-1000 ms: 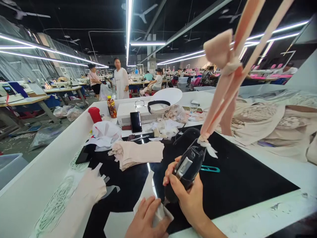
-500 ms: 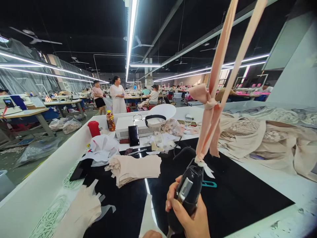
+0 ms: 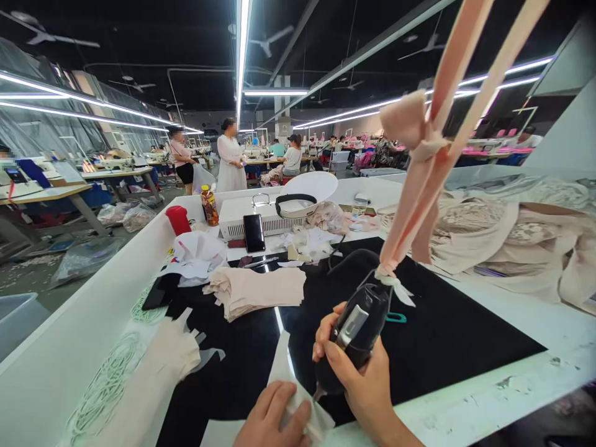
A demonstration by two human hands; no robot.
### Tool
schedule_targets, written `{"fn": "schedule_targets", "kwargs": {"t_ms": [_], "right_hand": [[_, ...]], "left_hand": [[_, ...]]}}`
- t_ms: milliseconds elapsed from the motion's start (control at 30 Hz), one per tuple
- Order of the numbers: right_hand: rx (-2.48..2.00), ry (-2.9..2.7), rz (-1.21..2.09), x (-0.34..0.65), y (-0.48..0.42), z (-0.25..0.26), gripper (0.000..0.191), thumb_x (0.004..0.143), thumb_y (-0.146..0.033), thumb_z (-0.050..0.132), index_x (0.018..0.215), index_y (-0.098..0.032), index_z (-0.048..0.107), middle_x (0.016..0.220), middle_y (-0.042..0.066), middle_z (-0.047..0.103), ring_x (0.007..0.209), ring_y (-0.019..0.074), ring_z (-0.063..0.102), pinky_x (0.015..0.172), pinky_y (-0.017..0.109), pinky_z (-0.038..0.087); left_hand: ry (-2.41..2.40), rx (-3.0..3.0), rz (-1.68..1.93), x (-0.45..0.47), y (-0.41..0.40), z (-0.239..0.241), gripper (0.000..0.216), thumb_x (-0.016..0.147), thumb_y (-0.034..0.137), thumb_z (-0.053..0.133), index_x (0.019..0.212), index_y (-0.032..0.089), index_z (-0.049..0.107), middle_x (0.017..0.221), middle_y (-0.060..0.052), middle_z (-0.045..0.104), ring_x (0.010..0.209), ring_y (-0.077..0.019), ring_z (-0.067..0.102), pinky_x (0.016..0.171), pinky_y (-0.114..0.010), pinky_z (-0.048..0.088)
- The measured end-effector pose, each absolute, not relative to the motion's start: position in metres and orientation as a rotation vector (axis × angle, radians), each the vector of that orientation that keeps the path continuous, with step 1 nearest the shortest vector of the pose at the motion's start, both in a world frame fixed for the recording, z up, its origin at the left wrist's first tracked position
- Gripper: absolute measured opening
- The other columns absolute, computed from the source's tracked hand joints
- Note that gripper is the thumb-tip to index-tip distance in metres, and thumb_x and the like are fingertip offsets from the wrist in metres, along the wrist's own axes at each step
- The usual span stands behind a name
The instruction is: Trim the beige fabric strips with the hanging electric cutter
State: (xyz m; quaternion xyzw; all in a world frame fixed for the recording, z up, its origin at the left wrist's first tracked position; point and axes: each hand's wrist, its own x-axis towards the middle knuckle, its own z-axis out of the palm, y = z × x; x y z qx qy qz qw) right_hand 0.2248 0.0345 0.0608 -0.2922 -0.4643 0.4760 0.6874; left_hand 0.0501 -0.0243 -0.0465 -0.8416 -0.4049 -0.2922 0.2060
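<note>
My right hand (image 3: 361, 375) is wrapped round a black handheld power tool (image 3: 365, 326) with a silver switch plate. The tool tilts down to the left, its metal tip (image 3: 319, 392) at a pale fabric piece (image 3: 282, 360); whether it touches the cloth I cannot tell. Pink cloth strips (image 3: 414, 205), knotted together, run up from the tool's top end. At the bottom, my left hand (image 3: 274, 413) presses bent fingers and thumb onto the fabric piece, close beside the tip. The cloth lies on a glossy black board (image 3: 433, 347).
A beige fabric stack (image 3: 261, 292) lies behind my hands, more cut pieces (image 3: 162, 360) at left beside green cord (image 3: 105, 385). Farther back are a phone (image 3: 254, 233), a white box (image 3: 233, 217) and a bottle (image 3: 209, 206). Beige garments (image 3: 475, 248) heap at right. Several people stand or sit beyond.
The view has tipped down, so my left hand now shows more fully on the fabric piece. My right hand still grips the tool, and the hanging strips appear farther right.
</note>
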Motion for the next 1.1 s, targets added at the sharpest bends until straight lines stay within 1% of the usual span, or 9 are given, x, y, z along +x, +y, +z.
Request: {"fn": "schedule_targets", "kwargs": {"t_ms": [67,133,233,333,467,667,867,1000,1100], "right_hand": [[-0.627,-1.068,1.060,0.227,0.035,0.062,0.040,0.091,-0.038,0.086,0.118,-0.028,0.059,0.085,-0.002,0.069,0.061,0.0149,0.065,0.058,0.028,0.059],[-0.617,-1.078,1.064,0.229,0.034,0.066,0.037,0.091,-0.036,0.086,0.116,-0.029,0.059,0.084,-0.002,0.069,0.061,0.0148,0.066,0.058,0.028,0.059],[-0.608,-1.085,1.081,0.230,0.034,0.071,0.035,0.091,-0.034,0.086,0.114,-0.029,0.060,0.084,-0.002,0.068,0.061,0.0146,0.067,0.058,0.028,0.059],[-0.598,-1.087,1.091,0.229,0.035,0.073,0.035,0.092,-0.034,0.085,0.116,-0.029,0.060,0.085,-0.003,0.068,0.062,0.0142,0.067,0.058,0.027,0.058],[-0.580,-1.058,1.083,0.226,0.038,0.072,0.036,0.093,-0.033,0.084,0.118,-0.030,0.059,0.086,-0.003,0.067,0.064,0.0136,0.066,0.062,0.028,0.059],[-0.574,-1.038,1.125,0.218,0.041,0.065,0.037,0.093,-0.032,0.085,0.120,-0.029,0.059,0.088,-0.003,0.068,0.065,0.0129,0.065,0.062,0.027,0.058],[-0.572,-1.031,1.078,0.215,0.041,0.062,0.037,0.092,-0.032,0.086,0.120,-0.028,0.061,0.087,-0.002,0.070,0.065,0.0135,0.067,0.061,0.026,0.061],[-0.599,-1.061,1.060,0.215,0.042,0.064,0.034,0.093,-0.032,0.084,0.119,-0.029,0.061,0.087,-0.003,0.070,0.064,0.0129,0.068,0.061,0.025,0.061],[-0.596,-1.056,1.064,0.215,0.044,0.065,0.035,0.093,-0.033,0.084,0.119,-0.030,0.060,0.087,-0.003,0.069,0.064,0.0126,0.066,0.062,0.026,0.060]], "left_hand": [[-1.124,-2.387,-0.760,0.048,-0.026,-0.037,0.027,0.111,0.035,0.050,0.124,0.023,0.070,0.118,-0.010,0.074,0.108,-0.0238,0.076,0.093,-0.030,0.066],[-1.145,-2.397,-0.755,0.049,-0.027,-0.026,0.026,0.111,0.035,0.052,0.125,0.023,0.070,0.118,-0.010,0.073,0.108,-0.0232,0.075,0.095,-0.030,0.065],[-1.154,-2.366,-0.795,0.053,-0.029,-0.015,0.027,0.112,0.035,0.048,0.121,0.024,0.071,0.115,-0.009,0.073,0.105,-0.0226,0.075,0.090,-0.029,0.066],[-1.158,-2.337,-0.818,0.055,-0.030,-0.011,0.031,0.113,0.035,0.043,0.118,0.024,0.071,0.113,-0.009,0.073,0.103,-0.0224,0.074,0.087,-0.029,0.067],[-1.166,-2.349,-0.783,0.052,-0.031,-0.013,0.033,0.113,0.036,0.041,0.120,0.025,0.071,0.117,-0.010,0.073,0.106,-0.0230,0.075,0.090,-0.030,0.067],[-1.188,-2.390,-0.731,0.051,-0.032,-0.021,0.030,0.112,0.039,0.047,0.127,0.026,0.070,0.126,-0.012,0.070,0.114,-0.0250,0.073,0.094,-0.032,0.066],[-1.204,-2.365,-0.764,0.050,-0.032,-0.029,0.031,0.112,0.038,0.047,0.127,0.026,0.071,0.129,-0.014,0.068,0.119,-0.0265,0.071,0.095,-0.033,0.065],[-1.229,-2.409,-0.677,0.048,-0.035,-0.039,0.032,0.107,0.043,0.058,0.134,0.027,0.067,0.137,-0.013,0.065,0.127,-0.0267,0.067,0.102,-0.033,0.063],[-1.322,-2.378,-0.692,0.053,-0.037,-0.052,0.031,0.103,0.043,0.066,0.131,0.028,0.068,0.139,-0.012,0.064,0.130,-0.0272,0.065,0.104,-0.035,0.062]]}}
